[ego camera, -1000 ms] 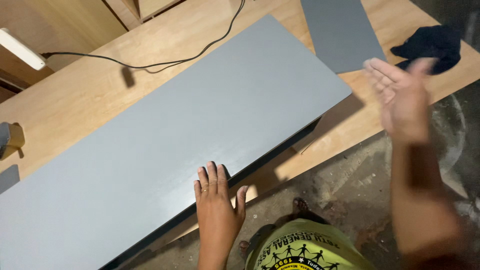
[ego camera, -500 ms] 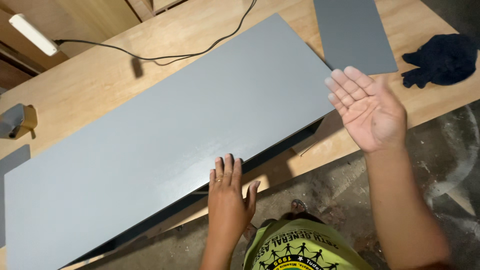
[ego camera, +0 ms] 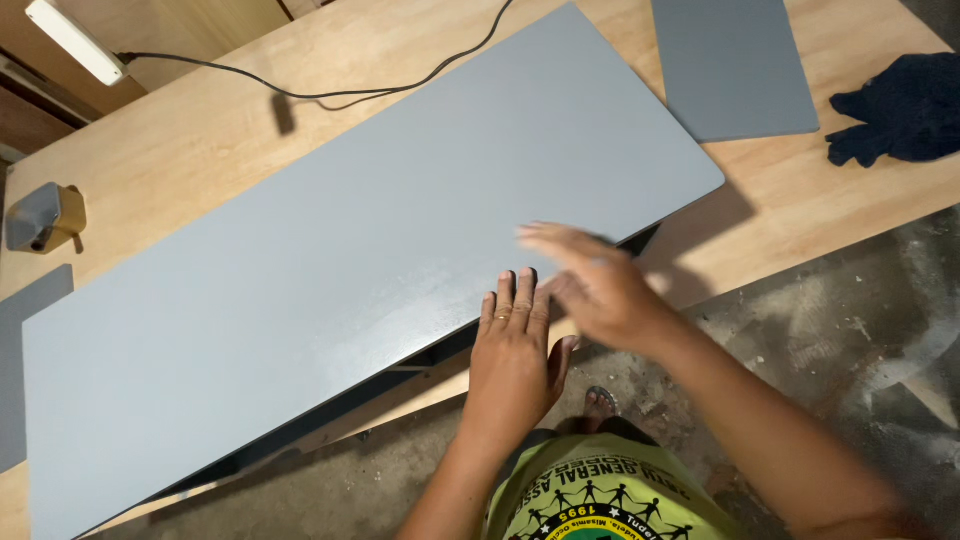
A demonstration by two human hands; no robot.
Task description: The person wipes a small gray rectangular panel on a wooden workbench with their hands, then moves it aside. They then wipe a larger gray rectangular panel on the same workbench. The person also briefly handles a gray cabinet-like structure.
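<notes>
Your left hand sits flat on the big grey panel, fingers pressed together, right at the panel's near edge. Your right hand was up in the air past the panel's right end half a second back, palm open; now it's swung down and is blurred just beside your left, fingers loosely spread as far as I can tell. So both hands are now on the panel. The panel lies flat on the wooden table, with a smaller grey board beyond its far right corner and a dark cloth further right.
</notes>
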